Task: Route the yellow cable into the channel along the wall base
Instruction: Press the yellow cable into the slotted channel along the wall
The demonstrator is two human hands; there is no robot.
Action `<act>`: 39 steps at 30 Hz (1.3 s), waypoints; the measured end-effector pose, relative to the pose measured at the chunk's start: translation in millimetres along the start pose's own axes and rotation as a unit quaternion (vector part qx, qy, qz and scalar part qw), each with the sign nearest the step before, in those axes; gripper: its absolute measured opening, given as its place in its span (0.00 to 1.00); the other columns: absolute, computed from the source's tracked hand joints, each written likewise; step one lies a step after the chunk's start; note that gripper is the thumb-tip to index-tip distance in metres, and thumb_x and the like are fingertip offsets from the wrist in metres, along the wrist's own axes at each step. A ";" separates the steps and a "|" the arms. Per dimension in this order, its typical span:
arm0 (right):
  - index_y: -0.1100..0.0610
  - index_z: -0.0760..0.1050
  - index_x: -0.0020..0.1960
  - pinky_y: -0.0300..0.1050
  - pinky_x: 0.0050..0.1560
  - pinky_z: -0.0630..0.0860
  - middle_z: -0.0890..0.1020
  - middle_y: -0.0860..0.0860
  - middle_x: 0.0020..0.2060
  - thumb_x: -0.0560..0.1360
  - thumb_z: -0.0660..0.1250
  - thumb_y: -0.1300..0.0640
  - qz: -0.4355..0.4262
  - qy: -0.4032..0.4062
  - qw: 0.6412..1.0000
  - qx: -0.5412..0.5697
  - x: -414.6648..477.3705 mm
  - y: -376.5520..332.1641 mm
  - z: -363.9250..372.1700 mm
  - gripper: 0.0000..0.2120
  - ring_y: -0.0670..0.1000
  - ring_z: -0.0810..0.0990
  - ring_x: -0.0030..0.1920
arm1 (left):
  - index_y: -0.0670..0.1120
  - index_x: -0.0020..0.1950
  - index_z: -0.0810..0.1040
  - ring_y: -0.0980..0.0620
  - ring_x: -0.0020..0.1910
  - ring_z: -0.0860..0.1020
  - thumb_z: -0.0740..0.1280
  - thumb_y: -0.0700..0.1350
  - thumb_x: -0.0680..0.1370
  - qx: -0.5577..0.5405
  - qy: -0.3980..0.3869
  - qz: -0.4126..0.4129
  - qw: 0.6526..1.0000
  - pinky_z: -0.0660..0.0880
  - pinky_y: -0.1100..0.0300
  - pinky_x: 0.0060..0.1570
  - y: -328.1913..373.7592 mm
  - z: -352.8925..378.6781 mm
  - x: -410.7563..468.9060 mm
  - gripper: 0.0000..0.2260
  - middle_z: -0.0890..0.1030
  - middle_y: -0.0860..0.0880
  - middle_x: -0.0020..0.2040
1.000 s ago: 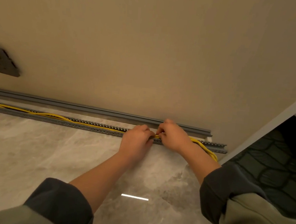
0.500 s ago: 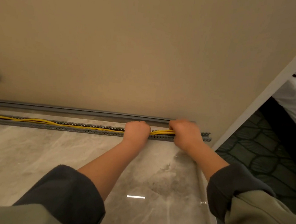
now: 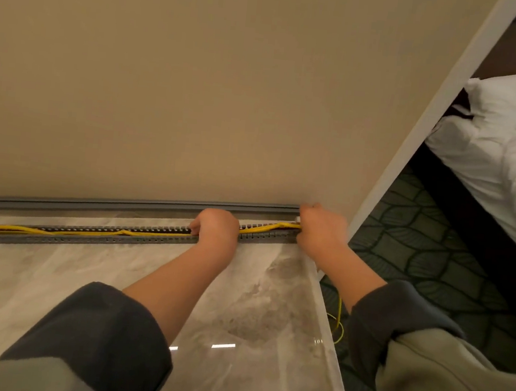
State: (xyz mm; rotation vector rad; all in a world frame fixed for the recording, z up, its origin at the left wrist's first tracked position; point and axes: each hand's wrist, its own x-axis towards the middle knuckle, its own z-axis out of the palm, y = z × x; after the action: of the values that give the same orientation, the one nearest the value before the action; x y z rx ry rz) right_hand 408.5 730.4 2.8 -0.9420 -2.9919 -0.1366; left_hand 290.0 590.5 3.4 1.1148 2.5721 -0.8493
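A yellow cable (image 3: 89, 233) lies along a grey slotted channel (image 3: 95, 240) on the marble floor, a little in front of the beige wall. My left hand (image 3: 217, 227) is closed over the channel and cable near its right part. My right hand (image 3: 321, 229) grips the cable at the channel's right end, by the wall corner. Between the hands the cable (image 3: 266, 227) rises slightly above the slots. A loose loop of yellow cable (image 3: 337, 322) hangs past the floor's edge beside my right forearm.
A grey cover strip (image 3: 123, 206) runs along the wall base behind the channel. The white wall corner (image 3: 413, 141) stands right of my right hand. Beyond it lie dark patterned carpet (image 3: 428, 243) and a bed with white linen (image 3: 507, 150).
Both hands have slid right along the channel, the right one reaching its end at the corner. The view has swung right, so the dark wall plate is out of view and the bed shows.
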 end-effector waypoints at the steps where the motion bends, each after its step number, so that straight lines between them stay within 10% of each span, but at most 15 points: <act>1: 0.57 0.70 0.56 0.46 0.33 0.69 0.78 0.54 0.46 0.72 0.67 0.59 0.005 0.002 1.000 0.001 -1.0 7.9 0.9 0.14 0.58 0.80 0.44 | 0.41 0.58 0.80 0.41 0.51 0.82 0.63 0.33 0.75 -0.001 -0.004 -0.001 1.000 0.79 0.49 0.49 -0.1 -1.4 0.8 0.14 0.82 0.44 0.55; 14: 0.52 0.70 0.52 0.45 0.36 0.67 0.74 0.52 0.40 0.74 0.64 0.63 -0.101 -0.040 0.994 0.011 9.8 40.8 -9.7 0.10 0.54 0.74 0.40 | 0.42 0.54 0.80 0.45 0.47 0.82 0.64 0.34 0.74 -0.003 -0.006 -0.004 1.000 0.79 0.52 0.50 0.5 -0.3 0.1 0.11 0.82 0.46 0.51; 27: 0.46 0.78 0.41 0.44 0.38 0.74 0.74 0.47 0.45 0.68 0.72 0.56 -0.015 -0.066 0.982 0.177 11.5 43.3 -11.8 0.06 0.49 0.75 0.45 | 0.43 0.54 0.81 0.45 0.46 0.82 0.65 0.33 0.74 0.004 0.001 -0.003 1.000 0.80 0.52 0.49 -0.1 0.9 -0.9 0.12 0.83 0.46 0.50; 39: 0.52 0.83 0.54 0.46 0.49 0.78 0.81 0.48 0.49 0.75 0.68 0.60 -0.013 -0.073 0.974 0.212 8.7 33.4 -7.2 0.10 0.50 0.79 0.48 | 0.43 0.53 0.80 0.46 0.39 0.78 0.65 0.33 0.73 -0.017 0.000 -0.004 1.000 0.77 0.58 0.40 -2.7 0.5 -2.0 0.11 0.80 0.48 0.45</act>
State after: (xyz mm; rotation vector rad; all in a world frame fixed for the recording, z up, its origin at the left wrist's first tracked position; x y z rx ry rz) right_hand 420.4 762.0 13.0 -0.8932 -2.9695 0.5725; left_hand 289.4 587.6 4.9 1.0970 2.5822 -0.8049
